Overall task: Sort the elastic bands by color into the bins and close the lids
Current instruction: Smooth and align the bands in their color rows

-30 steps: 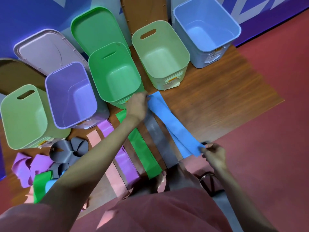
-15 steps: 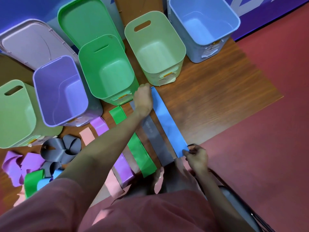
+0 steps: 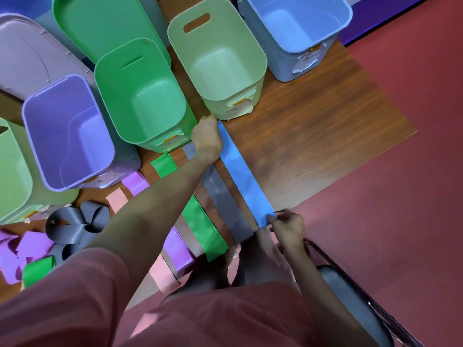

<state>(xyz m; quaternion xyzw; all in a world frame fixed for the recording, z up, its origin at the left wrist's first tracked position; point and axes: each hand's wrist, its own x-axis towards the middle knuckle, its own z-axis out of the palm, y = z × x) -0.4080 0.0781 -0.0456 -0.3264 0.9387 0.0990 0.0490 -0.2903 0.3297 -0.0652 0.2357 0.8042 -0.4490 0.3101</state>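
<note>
A blue band point(image 3: 244, 174) lies stretched flat on the wooden table point(image 3: 313, 136). My left hand point(image 3: 206, 136) grips its far end beside the green bin point(image 3: 140, 93), and my right hand point(image 3: 288, 227) pinches its near end at the table's edge. Parallel to it lie a grey band point(image 3: 226, 204), a green band point(image 3: 203, 221), a purple band point(image 3: 175, 244) and a pink band point(image 3: 160, 271). Open bins stand behind: purple point(image 3: 65, 131), pale green point(image 3: 218, 58) and blue point(image 3: 295, 23).
A heap of grey, purple and green bands point(image 3: 50, 241) lies at the left. Another pale green bin point(image 3: 12, 171) stands far left. A lilac lid point(image 3: 32, 58) and a green lid point(image 3: 100, 21) lean behind the bins. A dark chair point(image 3: 350, 291) is below right, on red floor.
The blue band, loose and doubled a second ago, is now pulled straight and flat beside the grey band. My right hand has drawn its near end in toward the table edge.
</note>
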